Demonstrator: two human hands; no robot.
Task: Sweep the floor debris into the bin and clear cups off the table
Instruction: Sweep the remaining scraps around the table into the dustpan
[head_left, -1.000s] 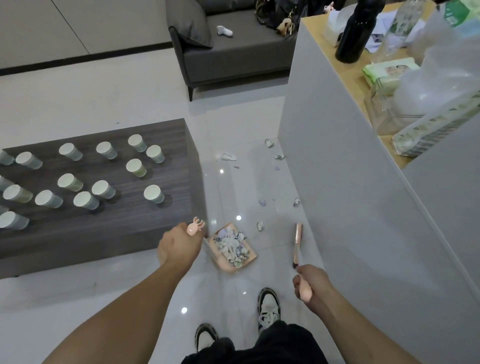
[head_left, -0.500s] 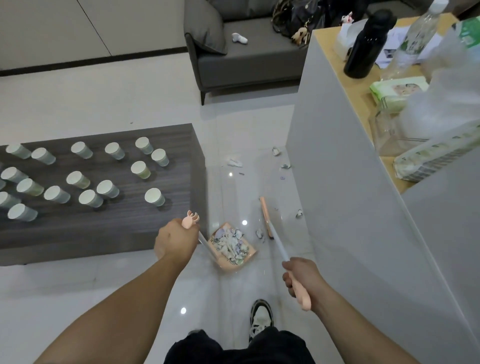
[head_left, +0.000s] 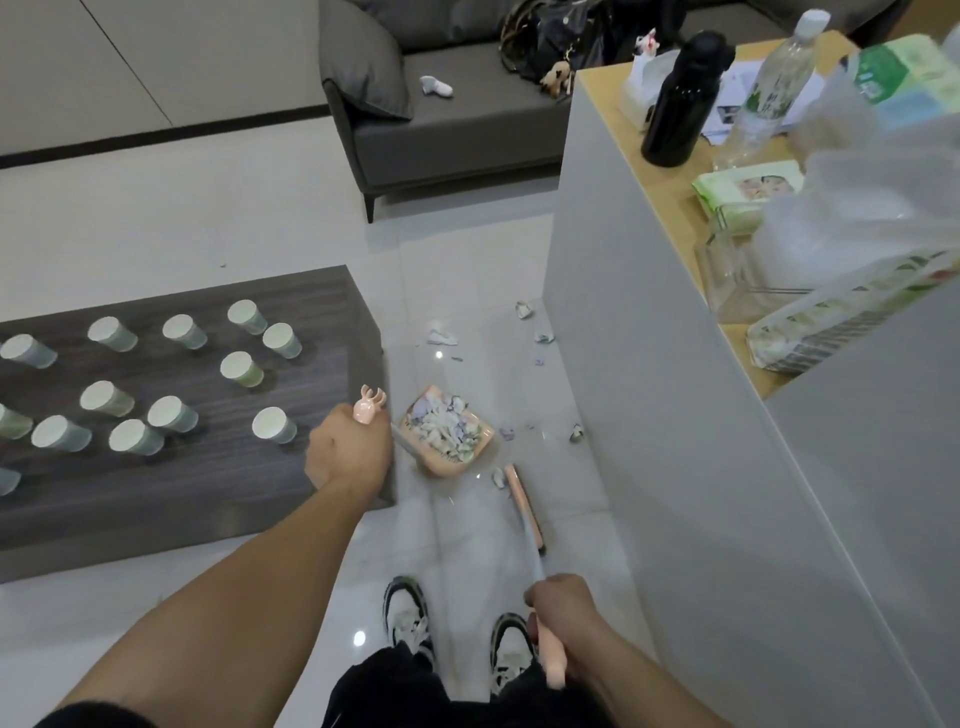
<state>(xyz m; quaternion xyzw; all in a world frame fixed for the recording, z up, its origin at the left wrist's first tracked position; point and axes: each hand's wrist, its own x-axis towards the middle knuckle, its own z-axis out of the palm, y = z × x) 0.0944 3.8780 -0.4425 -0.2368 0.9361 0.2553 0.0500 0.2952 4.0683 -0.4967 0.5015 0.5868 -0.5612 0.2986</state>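
Now table (head_left: 182, 499) at left of frame, paper cups (head_left: 274, 424) on it untouched (none cleared). Broom (head_left: 522, 501) head drawn back from mid-floor toward feet, lower centre, nudging one scrap beside dustpan (head_left: 448, 432); sweep unfinished, scraps (head_left: 543, 338) above. Dustpan full of pale crumpled bits. Left hand (head_left: 345, 449) grips its handle; right hand (head_left: 563, 605) grips broom.

Glossy tiled floor (head_left: 467, 270), matt wood-grain table (head_left: 311, 312), paper cups (head_left: 274, 424).

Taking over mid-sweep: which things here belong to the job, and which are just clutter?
Job: dustpan, broom, floor scraps, cups on the table.
Clutter: sofa, black bottle, clear bottle, tissue pack.
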